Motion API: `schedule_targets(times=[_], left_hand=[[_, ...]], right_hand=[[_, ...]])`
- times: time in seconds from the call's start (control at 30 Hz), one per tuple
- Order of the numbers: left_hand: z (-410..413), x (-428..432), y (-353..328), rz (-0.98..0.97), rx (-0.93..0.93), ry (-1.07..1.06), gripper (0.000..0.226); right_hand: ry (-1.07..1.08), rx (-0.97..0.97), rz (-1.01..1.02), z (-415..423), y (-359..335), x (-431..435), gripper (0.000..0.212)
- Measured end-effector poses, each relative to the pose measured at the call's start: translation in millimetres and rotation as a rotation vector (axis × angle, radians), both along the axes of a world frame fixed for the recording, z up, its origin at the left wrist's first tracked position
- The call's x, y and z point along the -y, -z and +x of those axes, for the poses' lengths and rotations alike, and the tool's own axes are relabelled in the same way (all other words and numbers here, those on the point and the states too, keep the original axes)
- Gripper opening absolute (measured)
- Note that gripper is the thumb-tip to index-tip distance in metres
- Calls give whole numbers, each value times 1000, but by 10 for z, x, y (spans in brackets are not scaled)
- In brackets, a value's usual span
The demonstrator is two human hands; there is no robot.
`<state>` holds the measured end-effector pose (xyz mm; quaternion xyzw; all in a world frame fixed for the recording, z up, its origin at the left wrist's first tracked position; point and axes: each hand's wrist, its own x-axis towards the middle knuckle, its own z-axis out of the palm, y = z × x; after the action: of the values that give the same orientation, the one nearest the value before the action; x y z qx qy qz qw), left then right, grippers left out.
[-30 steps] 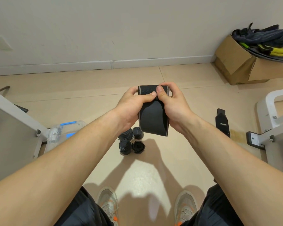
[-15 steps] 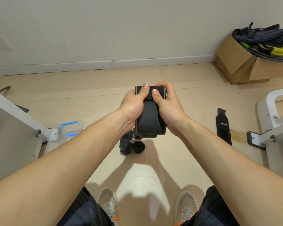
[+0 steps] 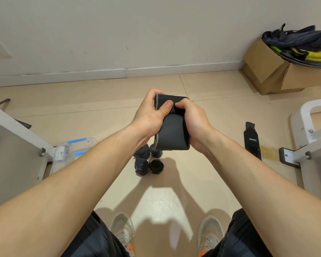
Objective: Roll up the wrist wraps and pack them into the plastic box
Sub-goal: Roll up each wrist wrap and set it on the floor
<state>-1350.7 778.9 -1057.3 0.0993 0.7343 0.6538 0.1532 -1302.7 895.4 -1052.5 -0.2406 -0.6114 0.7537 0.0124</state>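
Fingers (image 3: pixel 151 94) of both hands are clenched on a black wrist wrap (image 3: pixel 171 134), held in the air near frame centre. The left hand (image 3: pixel 148 117) grips the wrap's top-left edge, with its thumb pressed onto the curled top. The right hand (image 3: pixel 194 117) grips the right edge, thumb tucked against the left thumb. The wrap's top end is curled into a partial roll and the rest hangs flat below the hands.

Four rolled wraps (image 3: pixel 148 164) sit on the floor (image 3: pixel 100 101) at 6 o'clock of the held wrap, clustered two by two. The hanging end hides part of the far pair.

The plastic box (image 3: pixel 70 151) is on the floor at 8 o'clock of the hands. It's clear with blue clips, partly behind the left forearm; can't tell the contents.

One flat wrap (image 3: pixel 252 140) lies unrolled on the floor at 3 o'clock, well apart from the rolls. A cardboard box (image 3: pixel 267 71) sits at 2 o'clock, against the wall.
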Motion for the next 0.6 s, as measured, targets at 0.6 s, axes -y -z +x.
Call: schedule_targets(times=[0.6], left_hand=[[29,45,-139,105,490,40,56]], right_hand=[[49,-218,245,-50,160,73,10]])
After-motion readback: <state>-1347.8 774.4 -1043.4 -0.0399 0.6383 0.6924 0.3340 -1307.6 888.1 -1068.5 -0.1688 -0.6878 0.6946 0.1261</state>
